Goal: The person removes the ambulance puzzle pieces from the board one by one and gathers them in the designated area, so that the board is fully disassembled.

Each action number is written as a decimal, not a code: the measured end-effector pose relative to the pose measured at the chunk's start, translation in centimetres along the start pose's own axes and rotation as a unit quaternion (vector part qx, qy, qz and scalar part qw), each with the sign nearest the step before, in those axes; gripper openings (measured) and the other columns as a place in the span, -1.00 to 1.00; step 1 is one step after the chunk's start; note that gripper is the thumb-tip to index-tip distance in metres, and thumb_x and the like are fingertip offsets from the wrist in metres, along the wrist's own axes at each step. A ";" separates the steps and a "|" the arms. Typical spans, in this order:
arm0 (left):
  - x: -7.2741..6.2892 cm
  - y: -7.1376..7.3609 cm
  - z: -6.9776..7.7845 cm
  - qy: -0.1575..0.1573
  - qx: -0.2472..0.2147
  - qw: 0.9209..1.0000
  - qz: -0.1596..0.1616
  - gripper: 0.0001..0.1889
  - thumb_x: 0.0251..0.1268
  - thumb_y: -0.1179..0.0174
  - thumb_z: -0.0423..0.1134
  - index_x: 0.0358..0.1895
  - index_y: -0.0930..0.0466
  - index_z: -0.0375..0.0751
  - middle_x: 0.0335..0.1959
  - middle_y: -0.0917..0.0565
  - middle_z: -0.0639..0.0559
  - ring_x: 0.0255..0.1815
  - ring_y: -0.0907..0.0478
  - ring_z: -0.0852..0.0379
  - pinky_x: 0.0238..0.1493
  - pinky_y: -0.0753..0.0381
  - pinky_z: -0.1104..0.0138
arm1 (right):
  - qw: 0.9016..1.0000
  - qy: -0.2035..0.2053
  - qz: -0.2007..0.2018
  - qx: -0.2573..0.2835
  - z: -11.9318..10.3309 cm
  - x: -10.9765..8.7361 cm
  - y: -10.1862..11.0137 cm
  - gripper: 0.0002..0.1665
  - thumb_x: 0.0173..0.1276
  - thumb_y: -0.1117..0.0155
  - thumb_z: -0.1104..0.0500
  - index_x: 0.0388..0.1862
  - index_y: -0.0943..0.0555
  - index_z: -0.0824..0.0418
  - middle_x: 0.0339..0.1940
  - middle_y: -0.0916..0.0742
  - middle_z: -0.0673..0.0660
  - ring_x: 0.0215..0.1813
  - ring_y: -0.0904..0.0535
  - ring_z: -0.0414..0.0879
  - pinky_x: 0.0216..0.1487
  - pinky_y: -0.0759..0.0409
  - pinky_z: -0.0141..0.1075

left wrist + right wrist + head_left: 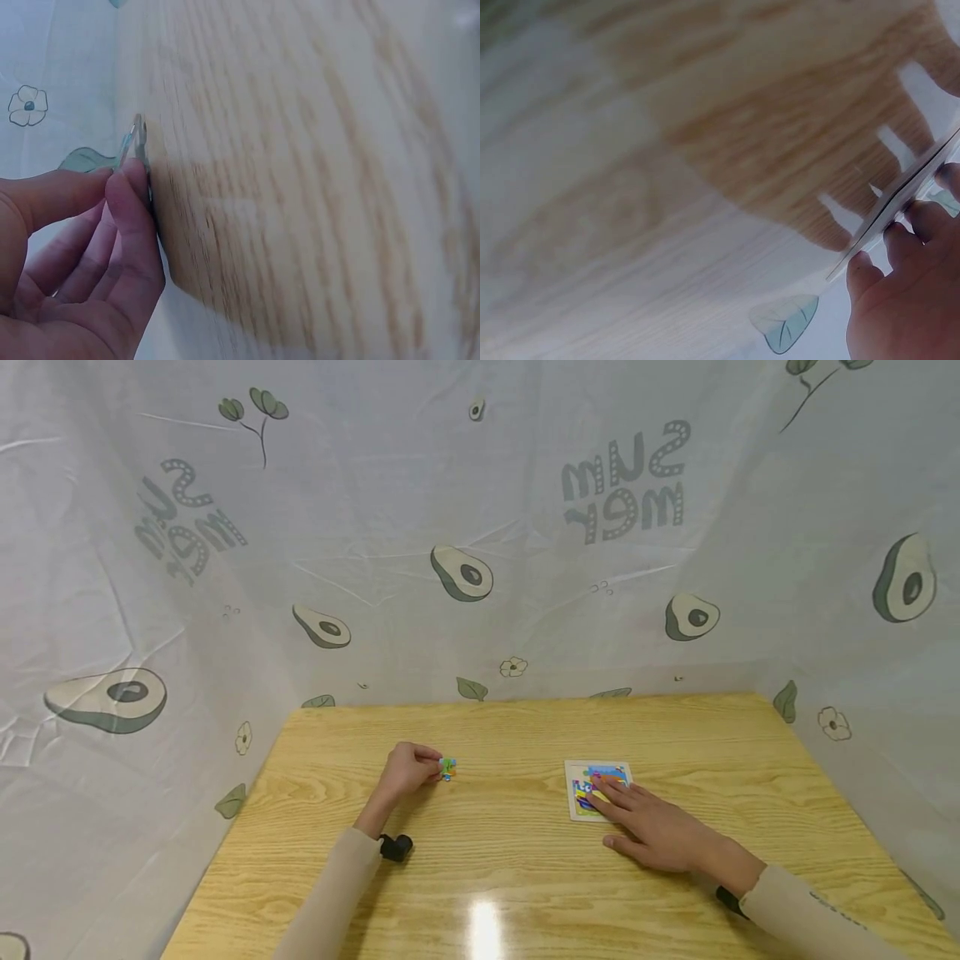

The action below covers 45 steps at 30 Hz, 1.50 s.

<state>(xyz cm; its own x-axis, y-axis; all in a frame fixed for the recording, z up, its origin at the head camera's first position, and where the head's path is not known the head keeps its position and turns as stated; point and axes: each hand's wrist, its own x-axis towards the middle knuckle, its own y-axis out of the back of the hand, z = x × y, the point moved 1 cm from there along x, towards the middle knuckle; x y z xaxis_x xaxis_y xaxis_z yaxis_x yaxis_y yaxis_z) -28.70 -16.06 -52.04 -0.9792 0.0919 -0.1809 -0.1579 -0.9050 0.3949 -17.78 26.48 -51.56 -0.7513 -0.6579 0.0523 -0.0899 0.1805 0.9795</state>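
My left hand [405, 771] pinches a small colourful jigsaw puzzle piece [447, 767] between thumb and fingers, at the left of the table. Seen nearly edge-on in the left wrist view, the piece [133, 142] sticks out past the fingertips, close to the tabletop. To the right lies a square, pale-framed jigsaw puzzle board [576, 772] with several bright pieces in it; part of its backing shows bare at upper left. My right hand [660, 828] rests on the board with fingers spread and fairly straight, covering its lower right part. The thumb lies off the board's near side.
The wood-grain table [495, 843] stretches between and around both hands. Behind it and at the sides hangs a pale curtain [390, 510] printed with avocados, leaves and lettering. A dark wrist device [396, 847] sits at the left cuff.
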 end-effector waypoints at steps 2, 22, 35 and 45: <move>0.0 0.0 0.1 0.000 0.002 1.000 -0.002 -0.84 0.41 -0.30 -0.48 -0.03 -0.76 -0.46 -0.14 -0.80 -0.31 -0.29 -0.82 0.10 -0.18 -0.81 0.31 | 1.000 0.002 0.003 -0.002 0.0 0.0 0.0 -0.25 0.67 -0.06 -0.19 0.67 -0.30 0.10 0.71 -0.33 0.25 0.66 -0.30 0.25 0.55 -0.27 0.16; 0.0 1.0 0.2 0.011 0.019 1.000 -0.008 -0.82 0.42 -0.30 -0.43 -0.04 -0.77 -0.47 -0.08 -0.81 -0.32 -0.22 -0.82 0.08 -0.15 -0.81 0.31 | 1.000 0.007 0.006 -0.016 0.4 0.0 -0.4 -0.25 0.67 -0.06 -0.21 0.68 -0.29 0.07 0.71 -0.34 0.22 0.65 -0.33 0.21 0.53 -0.32 0.12; -0.2 0.8 0.4 -0.013 0.080 0.997 0.017 -0.88 0.35 -0.36 -0.40 -0.15 -0.82 -0.38 -0.18 -0.83 -0.21 -0.31 -0.77 0.14 -0.25 -0.78 0.32 | 1.000 0.005 0.002 -0.011 0.3 0.1 -0.3 -0.25 0.67 -0.07 -0.19 0.68 -0.29 0.08 0.71 -0.32 0.24 0.66 -0.30 0.23 0.56 -0.31 0.09; -0.2 0.7 0.3 -0.031 0.133 0.990 0.028 -0.90 0.30 -0.44 -0.33 -0.22 -0.82 -0.32 -0.34 -0.79 -0.10 -0.34 -0.65 0.13 -0.32 -0.59 0.37 | 1.000 0.005 0.000 -0.014 0.3 0.1 -0.4 -0.25 0.67 -0.06 -0.20 0.68 -0.29 0.08 0.71 -0.32 0.23 0.66 -0.31 0.23 0.53 -0.32 0.17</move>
<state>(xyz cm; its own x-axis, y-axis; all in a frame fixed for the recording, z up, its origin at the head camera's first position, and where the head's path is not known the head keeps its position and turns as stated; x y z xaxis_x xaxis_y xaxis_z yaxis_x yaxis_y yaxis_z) -28.68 -16.60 -51.44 -0.9920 0.0783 -0.0994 -0.1235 -0.7684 0.6279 -18.02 26.57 -52.01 -0.7440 -0.6660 0.0537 -0.0720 0.1597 0.9845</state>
